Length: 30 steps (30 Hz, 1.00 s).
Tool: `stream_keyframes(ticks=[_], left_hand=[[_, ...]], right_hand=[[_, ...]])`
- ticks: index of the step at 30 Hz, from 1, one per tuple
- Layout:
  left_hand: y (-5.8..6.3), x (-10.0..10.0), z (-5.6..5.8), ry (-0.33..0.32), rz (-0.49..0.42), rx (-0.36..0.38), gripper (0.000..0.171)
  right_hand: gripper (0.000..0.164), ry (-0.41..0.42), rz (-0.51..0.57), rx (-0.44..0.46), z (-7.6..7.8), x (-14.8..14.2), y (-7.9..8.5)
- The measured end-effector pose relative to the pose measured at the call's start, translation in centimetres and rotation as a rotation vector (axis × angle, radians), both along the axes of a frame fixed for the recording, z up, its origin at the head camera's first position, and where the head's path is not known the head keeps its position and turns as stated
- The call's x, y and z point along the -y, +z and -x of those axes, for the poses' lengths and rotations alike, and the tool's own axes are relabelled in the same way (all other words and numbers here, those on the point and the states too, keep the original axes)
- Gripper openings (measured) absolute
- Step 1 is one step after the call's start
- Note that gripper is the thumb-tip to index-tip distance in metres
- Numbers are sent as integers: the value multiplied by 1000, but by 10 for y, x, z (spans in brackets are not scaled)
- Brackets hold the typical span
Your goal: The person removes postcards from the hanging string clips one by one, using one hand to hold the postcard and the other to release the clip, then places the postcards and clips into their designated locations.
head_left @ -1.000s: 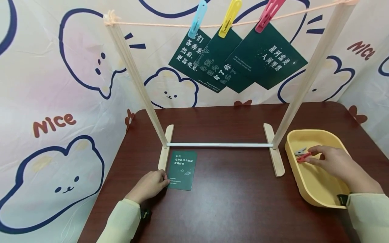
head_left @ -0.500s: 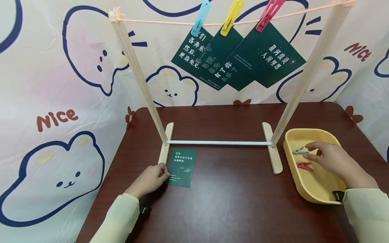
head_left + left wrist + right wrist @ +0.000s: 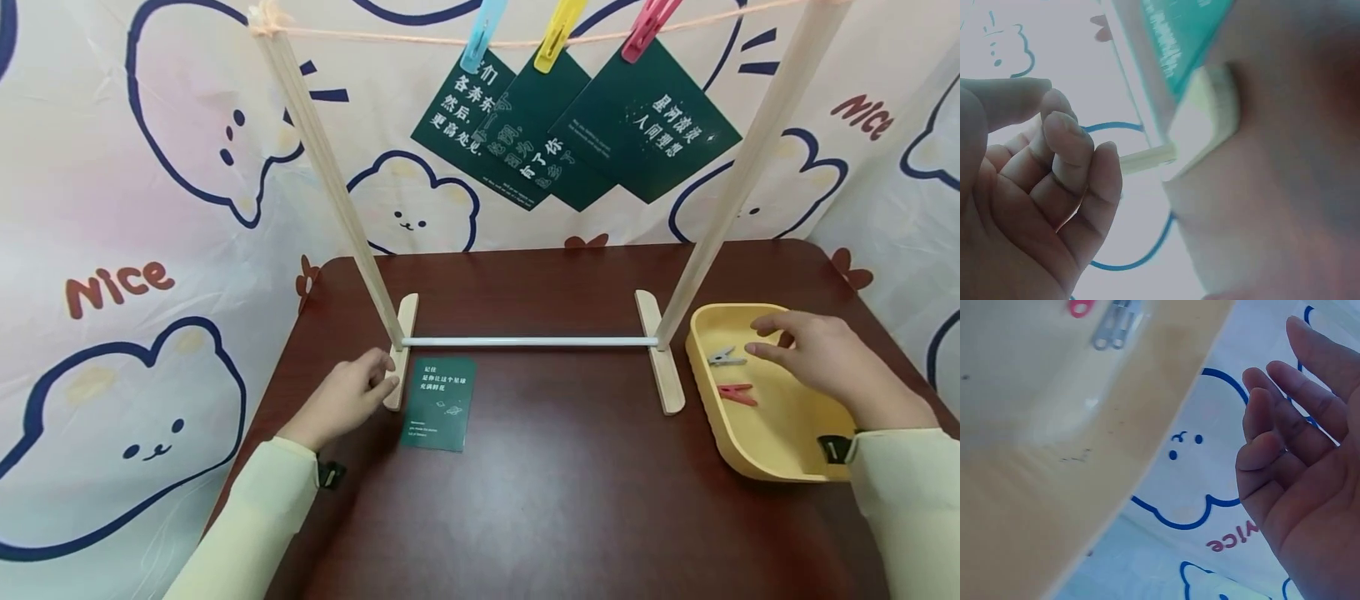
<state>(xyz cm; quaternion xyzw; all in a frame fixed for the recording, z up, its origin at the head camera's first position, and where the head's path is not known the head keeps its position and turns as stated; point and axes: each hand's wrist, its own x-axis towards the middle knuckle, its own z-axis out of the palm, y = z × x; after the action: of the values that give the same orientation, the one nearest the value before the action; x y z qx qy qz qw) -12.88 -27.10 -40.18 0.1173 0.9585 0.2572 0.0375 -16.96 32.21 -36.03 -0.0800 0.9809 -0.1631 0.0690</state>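
Hovering over the yellow tray [image 3: 787,433] with its grip loosely spread, the right hand [image 3: 825,354] is near the grey clip [image 3: 726,358] and red clip [image 3: 737,394] lying inside — while the left hand [image 3: 341,397], its grip slack, is just beside the green card [image 3: 439,404] lying flat on the surface [image 3: 570,508].

Small print on the card [image 3: 437,406] just right of the left fingers [image 3: 375,362] is too small to read clearly, and the left-wrist view blurs it. The right hand [image 3: 825,354] and sleeve [image 3: 900,492] hide part of the tray [image 3: 780,425] beneath the right fingers [image 3: 774,321]. Well above all fingers, the head view's top edge cuts off the blue peg [image 3: 482,37] and yellow peg [image 3: 559,32], and the overlapping hanging cards [image 3: 456,125] partly hide one another.
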Motion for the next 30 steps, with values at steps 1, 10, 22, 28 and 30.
stream_keyframes(ticks=[1, 10, 22, 28, 30], left_hand=[[5, -1, 3, -1, -2, -2, 17], [41, -9, 24, -68, -5, -115, 41], [74, -19, 36, -128, 16, -191, 53], [86, -29, 37, -148, -80, -143, 53], [89, -33, 37, -158, -106, -141, 53]], right_hand=[[59, -8, -1, 3, 1, 1, 4], [55, -43, 20, -60, 3, 7, 30], [53, -72, 18, -189, 10, 21, 63], [50, -73, 5, -254, 15, 25, 85], [48, -77, -3, -284, 15, 27, 90]])
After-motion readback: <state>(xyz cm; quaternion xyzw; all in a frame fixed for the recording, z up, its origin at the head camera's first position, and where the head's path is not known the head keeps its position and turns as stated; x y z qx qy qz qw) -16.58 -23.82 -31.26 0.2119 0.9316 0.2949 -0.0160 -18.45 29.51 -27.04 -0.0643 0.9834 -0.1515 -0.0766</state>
